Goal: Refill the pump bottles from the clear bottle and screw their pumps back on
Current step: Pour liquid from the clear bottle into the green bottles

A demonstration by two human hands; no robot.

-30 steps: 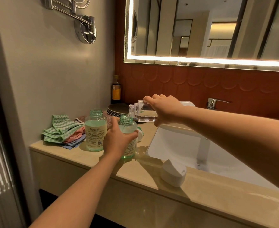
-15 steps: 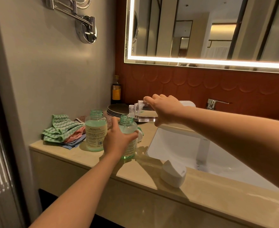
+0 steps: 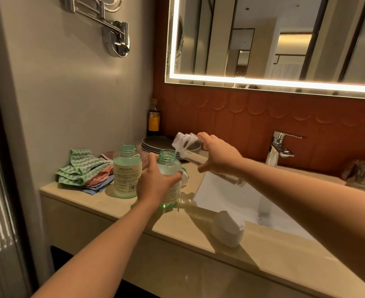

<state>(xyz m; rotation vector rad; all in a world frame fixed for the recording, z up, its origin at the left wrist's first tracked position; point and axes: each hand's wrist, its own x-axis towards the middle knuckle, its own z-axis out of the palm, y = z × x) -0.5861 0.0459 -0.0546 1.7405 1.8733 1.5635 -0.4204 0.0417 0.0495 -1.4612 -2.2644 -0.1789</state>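
Two green-tinted pump bottles stand uncapped on the beige counter point(image 3: 177, 250). My left hand point(image 3: 154, 182) grips the right bottle point(image 3: 169, 166) around its body. The left bottle point(image 3: 127, 171) stands free beside it, mostly full of pale green liquid. My right hand point(image 3: 219, 157) holds the clear bottle point(image 3: 187, 147) tipped on its side, its mouth just above the right bottle's open neck; the clear bottle is blurred. A white pump cap point(image 3: 227, 229) lies at the counter's front edge. Another white pump part point(image 3: 184, 176) peeks out behind the held bottle.
Folded green, pink and blue cloths point(image 3: 84, 173) lie at the counter's left end. Dark plates point(image 3: 155, 144) are stacked at the back by a brown bottle point(image 3: 154, 119). The white sink point(image 3: 241, 198) and chrome tap point(image 3: 279, 150) are to the right.
The clear bottle's mouth end has tilted up from level and moved slightly left. My left hand keeps its grip on the right pump bottle.
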